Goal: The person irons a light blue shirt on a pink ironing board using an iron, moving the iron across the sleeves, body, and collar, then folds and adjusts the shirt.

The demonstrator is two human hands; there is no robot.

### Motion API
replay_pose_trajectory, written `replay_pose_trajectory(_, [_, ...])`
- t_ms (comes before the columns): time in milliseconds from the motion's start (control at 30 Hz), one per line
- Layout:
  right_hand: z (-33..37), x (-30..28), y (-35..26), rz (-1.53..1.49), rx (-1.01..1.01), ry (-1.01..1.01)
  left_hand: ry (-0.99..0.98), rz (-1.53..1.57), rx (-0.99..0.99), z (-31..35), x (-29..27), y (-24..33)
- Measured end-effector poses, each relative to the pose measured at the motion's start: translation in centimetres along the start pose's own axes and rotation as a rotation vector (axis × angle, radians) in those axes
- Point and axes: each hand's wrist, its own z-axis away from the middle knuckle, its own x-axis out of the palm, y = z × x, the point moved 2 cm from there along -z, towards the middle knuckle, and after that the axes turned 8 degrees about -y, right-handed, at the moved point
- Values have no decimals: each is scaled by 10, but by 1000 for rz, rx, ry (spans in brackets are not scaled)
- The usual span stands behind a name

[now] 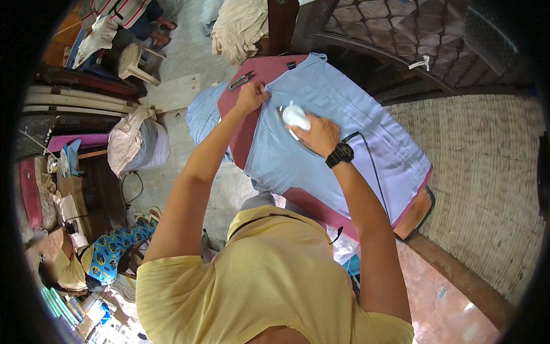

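Note:
My right hand (322, 136) is wrapped round the handle of a white clothes iron (295, 117), which rests on a light blue garment (344, 103). A dark watch is on that wrist, and a black cord runs from beside it down the cloth. At the garment's left edge, my left hand (252, 98) has its fingers pinched together on the fabric. The cloth lies spread over a red-covered ironing board (234, 106), with part of it hanging off the left side. Green-handled thread snips (241, 81) lie on the board just beyond my left hand.
A small black object (291, 65) sits at the board's far end. Cloth bundles (137, 143) stand on the floor to the left, near a plastic chair (134, 64). A metal lattice gate (395, 28) is at the far right. Another person (112, 255) sits at lower left.

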Motion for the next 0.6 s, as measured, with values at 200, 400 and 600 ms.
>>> replay_pose_trajectory(200, [-23, 7, -12, -1, 31, 70, 187, -46, -192, 24, -2, 20])
replay_pose_trajectory(400, [-29, 1, -25, 10, 80, 62, 44, 104, -121, 73, 3, -26])
replay_pose_trajectory(600, [-31, 0, -24, 42, 94, 46, 292, -106, -84, 99, 23, 0])
